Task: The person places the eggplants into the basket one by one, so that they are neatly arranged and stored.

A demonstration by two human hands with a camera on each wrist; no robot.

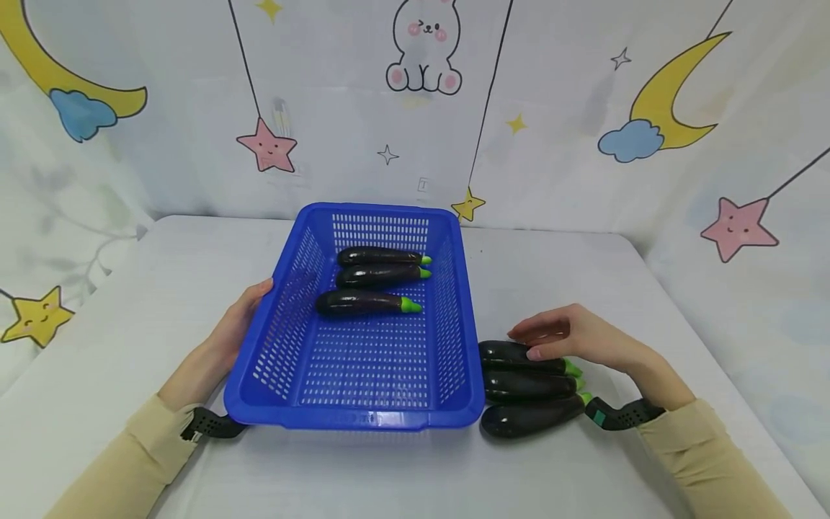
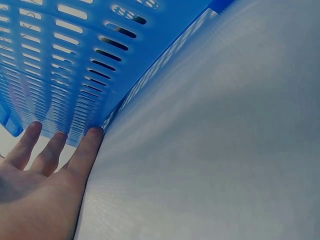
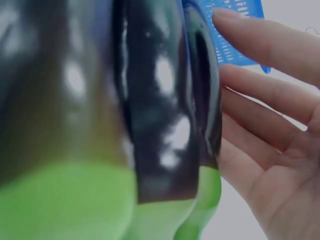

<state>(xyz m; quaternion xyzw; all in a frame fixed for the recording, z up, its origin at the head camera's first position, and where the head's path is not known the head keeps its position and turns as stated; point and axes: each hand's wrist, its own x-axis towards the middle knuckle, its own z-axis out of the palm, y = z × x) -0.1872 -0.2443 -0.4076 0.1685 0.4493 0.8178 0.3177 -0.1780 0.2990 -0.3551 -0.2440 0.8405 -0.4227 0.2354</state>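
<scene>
My left hand (image 1: 235,326) rests along the outer left side of a blue plastic basket (image 1: 468,317), its extended fingers (image 2: 82,150) against the slotted wall in the left wrist view. Three dark eggplants with green stem ends lie across the far half of the basket: a far one (image 1: 379,255), a middle one (image 1: 376,275) and a nearer one (image 1: 359,303). Right of the basket, my right hand (image 1: 580,337) hovers over the farthest eggplant (image 1: 509,352) of a row of three. In the right wrist view its loosely bent fingers stand beside that eggplant, thumb apart from them.
A second eggplant (image 1: 528,386) and a third (image 1: 532,418) lie nearer in the row, close along the basket's right side. All stand on a white-covered table (image 1: 551,483). Behind it hangs a printed curtain (image 1: 350,94) with moons and stars.
</scene>
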